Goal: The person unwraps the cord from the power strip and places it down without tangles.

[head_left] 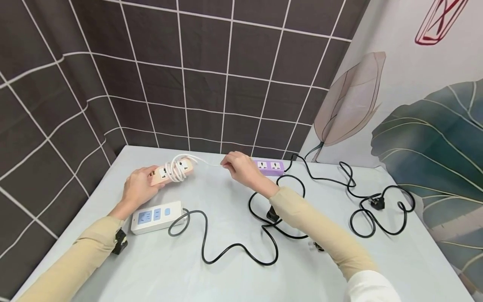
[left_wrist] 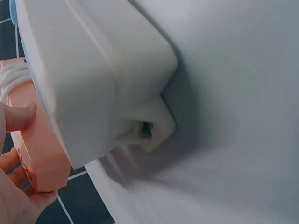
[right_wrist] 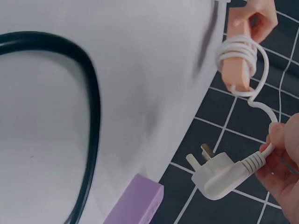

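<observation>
My left hand [head_left: 140,184] grips one end of a pink power strip [head_left: 156,178], thumb on one side and fingers on the other. White cord [head_left: 175,171] is wound in several turns around the strip's middle. In the right wrist view, my right hand [right_wrist: 285,163] pinches the free length of this cord just behind its white plug [right_wrist: 217,176], whose prongs point away from the hand. The head view shows the cord stretching between both hands, with the plug hidden there. Close below the left hand lies a white power strip [head_left: 157,217] with blue sockets.
A purple power strip [head_left: 270,167] lies at the back edge behind the right hand. Black cords [head_left: 241,245] loop over the middle and right of the white table [head_left: 170,272]. A black plug [head_left: 377,203] rests at the right. A dark tiled curtain [head_left: 203,92] hangs behind.
</observation>
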Demonstrator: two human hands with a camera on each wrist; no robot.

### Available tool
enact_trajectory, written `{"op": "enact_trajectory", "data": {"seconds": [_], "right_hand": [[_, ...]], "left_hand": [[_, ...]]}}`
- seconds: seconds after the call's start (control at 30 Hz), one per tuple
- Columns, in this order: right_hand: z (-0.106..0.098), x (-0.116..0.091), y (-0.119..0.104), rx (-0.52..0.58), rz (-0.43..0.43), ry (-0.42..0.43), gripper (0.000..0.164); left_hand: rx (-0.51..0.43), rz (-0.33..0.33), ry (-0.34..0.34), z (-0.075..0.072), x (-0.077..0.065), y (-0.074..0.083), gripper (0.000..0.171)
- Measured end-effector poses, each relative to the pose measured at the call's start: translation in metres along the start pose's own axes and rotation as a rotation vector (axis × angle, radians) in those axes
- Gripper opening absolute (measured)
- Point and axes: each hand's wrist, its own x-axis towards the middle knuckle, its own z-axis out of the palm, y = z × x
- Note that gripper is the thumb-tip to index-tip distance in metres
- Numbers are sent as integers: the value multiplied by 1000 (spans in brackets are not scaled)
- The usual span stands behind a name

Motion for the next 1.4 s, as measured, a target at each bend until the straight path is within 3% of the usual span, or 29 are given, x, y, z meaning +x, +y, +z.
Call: {"op": "enact_trajectory", "data": {"seconds": [0.23, 0.57, 0.83, 1.13, 1.4], "right_hand": [[3, -7, 0, 23, -8, -67, 7], [14, -13, 2, 50, 35, -244, 10], [26, -12, -2, 34, 2, -315, 13], [35, -7, -9, 74, 69, -446, 27], [43, -7, -8, 93, 94, -514, 28]], "left_hand": [[7, -23, 37, -4, 0, -1, 57], [-13, -26, 69, -3, -1, -1, 54], [-45, -32, 78, -2, -3, 3, 56], [-48, -24, 80, -2, -3, 7, 56], [-48, -5, 67, -1, -2, 9, 56]]}}
